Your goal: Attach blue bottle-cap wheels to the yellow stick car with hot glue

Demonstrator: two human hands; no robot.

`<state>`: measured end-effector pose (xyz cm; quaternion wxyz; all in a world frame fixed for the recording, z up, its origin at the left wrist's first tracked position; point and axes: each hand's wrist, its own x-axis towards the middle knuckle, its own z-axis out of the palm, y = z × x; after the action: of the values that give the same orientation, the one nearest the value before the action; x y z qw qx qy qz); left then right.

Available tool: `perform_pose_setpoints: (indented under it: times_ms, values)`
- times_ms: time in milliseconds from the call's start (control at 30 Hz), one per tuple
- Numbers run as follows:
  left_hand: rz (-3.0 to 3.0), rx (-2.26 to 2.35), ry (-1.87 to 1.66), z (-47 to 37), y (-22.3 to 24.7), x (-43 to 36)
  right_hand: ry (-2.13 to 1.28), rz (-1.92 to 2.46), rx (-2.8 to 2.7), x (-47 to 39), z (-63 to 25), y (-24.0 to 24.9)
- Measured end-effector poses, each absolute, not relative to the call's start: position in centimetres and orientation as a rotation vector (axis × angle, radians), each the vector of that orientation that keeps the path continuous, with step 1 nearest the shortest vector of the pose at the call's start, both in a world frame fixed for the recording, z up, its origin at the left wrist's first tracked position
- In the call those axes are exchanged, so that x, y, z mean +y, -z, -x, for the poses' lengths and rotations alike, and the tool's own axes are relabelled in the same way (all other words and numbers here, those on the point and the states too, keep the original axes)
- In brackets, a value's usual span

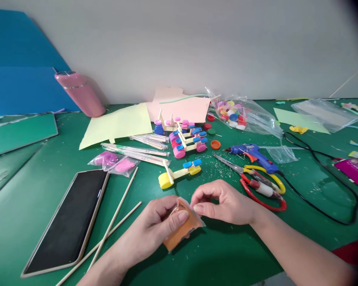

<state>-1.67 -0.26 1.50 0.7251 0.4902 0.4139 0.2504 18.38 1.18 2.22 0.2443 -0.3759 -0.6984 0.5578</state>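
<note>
A: Nearest the front edge of the green table (32,206), the left hand (155,230) wraps a small clear packet of orange clay (181,228), thumb pressed on its face, while the right hand (223,204) pinches the packet's top corner with thumb and forefinger drawn narrow.

B: So which step is this?

A: Opening the packet, I judge. The next move calls for a firm left-hand grip and a steady pull at that corner so the film parts without the clay squeezing out.

B: And further back?

A: Just beyond the hands lies a yellow-wheeled stick car (179,174); to the right, scissors (256,184) and a blue glue gun (252,153); to the left, two wooden skewers (113,226) and a phone (67,220). Toward the far edge, more stick cars (186,139), a bag of bottle caps (238,113) and a pink tumbler (80,93).

B: Anything unclear?

A: Whether the packet's seal is already broken is hidden by the fingers. The table's right side is dimmed and cut off, and both forearms leave the bottom edge.
</note>
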Motion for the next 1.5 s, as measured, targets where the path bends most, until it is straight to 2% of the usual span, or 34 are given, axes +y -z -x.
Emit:
perform_pose_setpoints:
  times_ms: [100,467,1500]
  values:
    - [-1.036,0.911,-0.564,1.78,-1.33,-0.17,-1.531,1.034,-1.92,1.24,-18.33,-2.18]
    - [-1.465,0.906,-0.346,1.91,-1.43,0.22,-1.619,1.033,-1.902,1.29,-18.43,-2.04]
    - [-1.628,0.938,-0.345,1.76,-2.04,0.09,-1.551,0.984,-2.005,1.47,-18.72,-1.8]
